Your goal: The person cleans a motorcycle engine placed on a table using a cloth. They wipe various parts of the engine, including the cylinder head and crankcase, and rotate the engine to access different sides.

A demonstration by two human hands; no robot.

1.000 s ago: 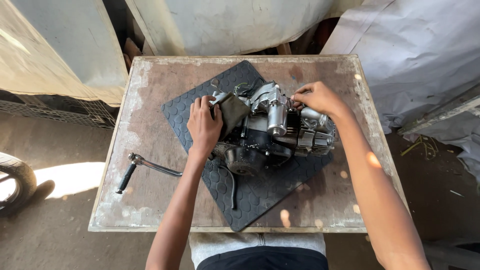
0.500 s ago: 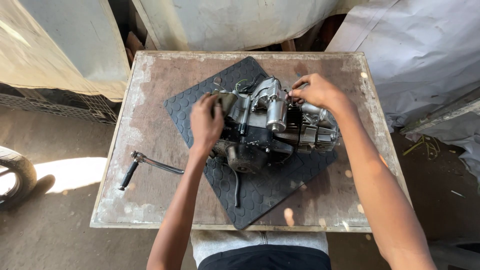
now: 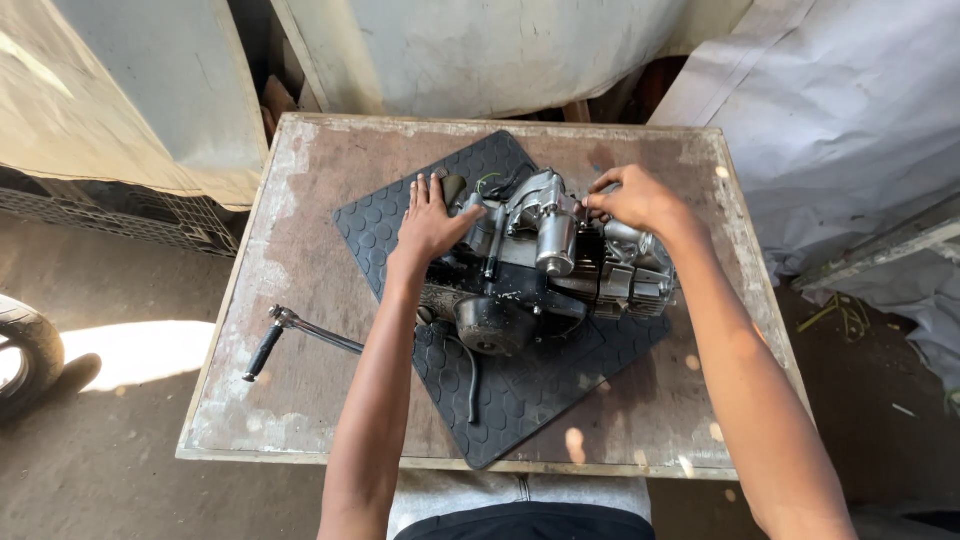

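A small grey motorcycle engine (image 3: 545, 270) lies on a black hex-patterned rubber mat (image 3: 520, 400) on a worn wooden table (image 3: 300, 200). My left hand (image 3: 428, 222) rests flat against the engine's left end, fingers spread. At the engine's top right, my right hand (image 3: 632, 198) has its fingers curled on a small part there; what they pinch is hidden. A kick-start lever (image 3: 300, 335) sticks out from the engine's left side over the table, and a thin black lever (image 3: 472, 375) hangs down over the mat.
Pale tarpaulin sheets (image 3: 850, 120) hang behind and to the right of the table. A tyre (image 3: 25, 350) lies on the dirt floor at far left, beside a sunlit patch. A mesh crate (image 3: 110, 215) sits left of the table.
My left hand has shifted slightly up the engine's left end and spread flat. The right hand stays at the top right of the engine. The view has moved a little.
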